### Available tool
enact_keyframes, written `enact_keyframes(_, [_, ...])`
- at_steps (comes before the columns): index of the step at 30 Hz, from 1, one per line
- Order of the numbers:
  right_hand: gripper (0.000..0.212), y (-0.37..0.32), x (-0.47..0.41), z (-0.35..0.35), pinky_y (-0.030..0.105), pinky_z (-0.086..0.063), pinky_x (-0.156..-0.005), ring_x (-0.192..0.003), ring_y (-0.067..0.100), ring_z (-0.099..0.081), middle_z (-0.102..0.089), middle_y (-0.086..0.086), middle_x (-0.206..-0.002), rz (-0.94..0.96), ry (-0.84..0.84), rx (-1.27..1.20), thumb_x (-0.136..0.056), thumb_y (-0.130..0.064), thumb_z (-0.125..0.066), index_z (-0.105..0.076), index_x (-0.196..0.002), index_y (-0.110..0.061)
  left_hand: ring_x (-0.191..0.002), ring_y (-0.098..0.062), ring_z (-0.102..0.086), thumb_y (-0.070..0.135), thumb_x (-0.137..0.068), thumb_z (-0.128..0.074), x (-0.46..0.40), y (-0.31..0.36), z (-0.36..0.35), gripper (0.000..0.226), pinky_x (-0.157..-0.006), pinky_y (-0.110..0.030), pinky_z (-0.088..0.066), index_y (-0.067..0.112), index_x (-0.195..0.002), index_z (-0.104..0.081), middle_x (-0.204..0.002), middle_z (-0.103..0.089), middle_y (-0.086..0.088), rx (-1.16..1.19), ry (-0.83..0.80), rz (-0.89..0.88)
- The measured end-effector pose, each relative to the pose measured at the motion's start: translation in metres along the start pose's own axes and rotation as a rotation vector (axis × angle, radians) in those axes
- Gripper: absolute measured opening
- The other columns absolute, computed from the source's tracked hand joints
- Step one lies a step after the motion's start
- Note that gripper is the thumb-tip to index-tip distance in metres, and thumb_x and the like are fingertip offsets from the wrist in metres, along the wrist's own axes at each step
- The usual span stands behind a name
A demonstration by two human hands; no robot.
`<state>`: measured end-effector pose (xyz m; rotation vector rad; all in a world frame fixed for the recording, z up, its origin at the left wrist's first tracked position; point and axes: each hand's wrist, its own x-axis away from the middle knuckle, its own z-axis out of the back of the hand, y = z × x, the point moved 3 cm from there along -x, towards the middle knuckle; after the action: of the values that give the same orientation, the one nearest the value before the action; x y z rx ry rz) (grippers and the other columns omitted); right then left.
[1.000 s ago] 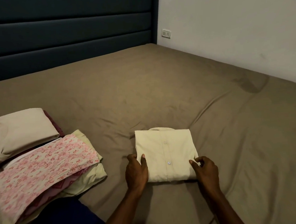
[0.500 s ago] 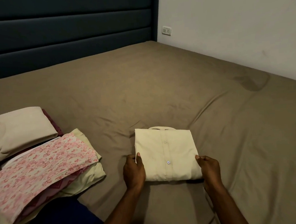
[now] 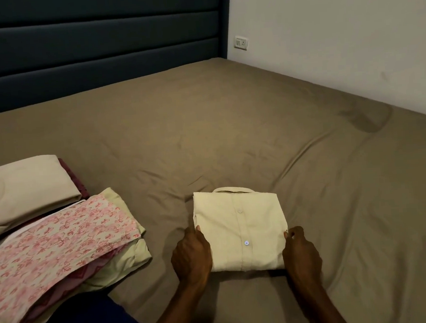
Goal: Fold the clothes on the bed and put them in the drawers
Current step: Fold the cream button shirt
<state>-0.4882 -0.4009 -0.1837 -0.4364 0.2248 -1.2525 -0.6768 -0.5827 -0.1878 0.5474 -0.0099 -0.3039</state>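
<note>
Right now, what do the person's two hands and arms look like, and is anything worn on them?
The left hand and right hand are bare: no gloves, rings or watch show. Both forearms are uncovered to the picture's lower edge, with no sleeve visible.

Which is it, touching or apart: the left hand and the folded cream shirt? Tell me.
Touching. In the head view the left hand lies against the folded cream shirt's left edge, no gap showing.

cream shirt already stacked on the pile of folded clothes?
No, the folded cream shirt lies alone on the bed sheet, apart from the pile of folded clothes to its left.
</note>
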Motion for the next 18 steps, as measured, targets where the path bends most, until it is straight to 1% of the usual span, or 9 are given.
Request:
enact_keyframes(3, [0.021,0.0,0.006,-0.011,0.034,-0.037,-0.065,-0.089,0.034,-0.068,-0.071,0.011,-0.098,0.037,-0.017,0.166,-0.109,-0.027,-0.033,-0.048,-0.112,-0.013,-0.096,-0.021,-0.071,0.038,-0.111,-0.03,0.002,-0.003,-0.01,0.042,-0.075,-0.032,-0.05,0.017,-0.11,-0.065,-0.107,-0.074,-0.002,-0.194,-0.161,-0.018])
enact_keyframes(6, [0.019,-0.01,0.0,-0.009,0.038,-0.04,-0.06,-0.076,0.041,-0.066,-0.067,0.019,-0.088,0.173,0.227,0.101,-0.095,-0.013,-0.041,-0.057,-0.1,-0.004,-0.091,-0.026,-0.071,0.043,-0.105,-0.043,0.0,0.006,-0.006,0.039,-0.072,-0.037,-0.052,0.013,-0.127,-0.055,-0.109,-0.072,-0.008,-0.181,-0.066,-0.065])
enact_keyframes(7, [0.027,-0.011,-0.002,-0.009,0.042,-0.045,-0.064,-0.08,0.043,-0.065,-0.067,0.023,-0.095,0.226,0.336,0.093,-0.09,-0.017,-0.046,-0.061,-0.105,-0.001,-0.096,-0.032,-0.068,0.045,-0.101,-0.05,0.0,0.011,-0.004,0.049,-0.074,-0.04,-0.052,0.01,-0.134,-0.051,-0.117,-0.069,-0.014,-0.139,0.012,-0.105])
enact_keyframes(8, [0.039,-0.014,-0.003,-0.008,0.047,-0.048,-0.075,-0.093,0.044,-0.064,-0.067,0.025,-0.11,0.279,0.399,0.062,-0.091,-0.026,-0.048,-0.063,-0.117,0.0,-0.109,-0.036,-0.063,0.048,-0.098,-0.052,0.0,0.016,-0.001,0.059,-0.083,-0.044,-0.051,0.01,-0.143,-0.048,-0.132,-0.061,-0.019,-0.107,0.081,-0.19])
enact_keyframes(10, [0.058,-0.027,-0.004,-0.012,0.048,-0.038,-0.105,-0.13,0.038,-0.05,-0.052,0.022,-0.148,0.482,0.36,-0.005,-0.098,-0.04,-0.046,-0.052,-0.145,-0.007,-0.143,-0.037,-0.037,0.056,-0.097,-0.045,0.003,0.03,-0.002,0.073,-0.109,-0.049,-0.035,0.016,-0.157,-0.035,-0.16,-0.035,-0.019,-0.052,0.11,-0.449])
enact_keyframes(12, [0.064,-0.041,-0.006,-0.028,0.044,-0.021,-0.121,-0.154,0.027,-0.026,-0.027,0.011,-0.168,0.649,0.205,0.02,-0.103,-0.048,-0.042,-0.033,-0.161,-0.02,-0.157,-0.032,-0.013,0.062,-0.099,-0.034,-0.003,0.036,-0.017,0.074,-0.121,-0.051,-0.017,0.026,-0.163,-0.022,-0.17,-0.013,-0.014,-0.08,0.003,-0.633])
enact_keyframes(14, [0.063,-0.044,-0.016,-0.053,0.043,-0.01,-0.127,-0.159,0.021,-0.012,-0.009,-0.001,-0.173,0.696,0.047,0.078,-0.107,-0.057,-0.028,-0.022,-0.164,-0.031,-0.158,-0.03,-0.009,0.066,-0.102,-0.025,-0.012,0.03,-0.043,0.07,-0.123,-0.058,-0.015,0.033,-0.163,-0.019,-0.171,-0.007,-0.01,-0.15,-0.112,-0.66])
enact_keyframes(16, [0.063,-0.039,-0.025,-0.074,0.041,-0.005,-0.128,-0.159,0.019,-0.011,-0.006,-0.009,-0.171,0.681,-0.045,0.085,-0.106,-0.063,-0.019,-0.018,-0.164,-0.037,-0.158,-0.029,-0.014,0.068,-0.102,-0.023,-0.017,0.02,-0.065,0.068,-0.122,-0.061,-0.017,0.035,-0.162,-0.022,-0.171,-0.013,-0.007,-0.188,-0.233,-0.613])
enact_keyframes(18, [0.065,-0.036,-0.033,-0.077,0.039,-0.003,-0.128,-0.159,0.015,-0.006,-0.006,-0.012,-0.171,0.665,-0.067,0.084,-0.104,-0.068,-0.017,-0.015,-0.163,-0.041,-0.158,-0.028,-0.014,0.07,-0.101,-0.019,-0.022,0.017,-0.076,0.069,-0.123,-0.06,-0.013,0.037,-0.162,-0.022,-0.17,-0.017,-0.007,-0.195,-0.253,-0.59])
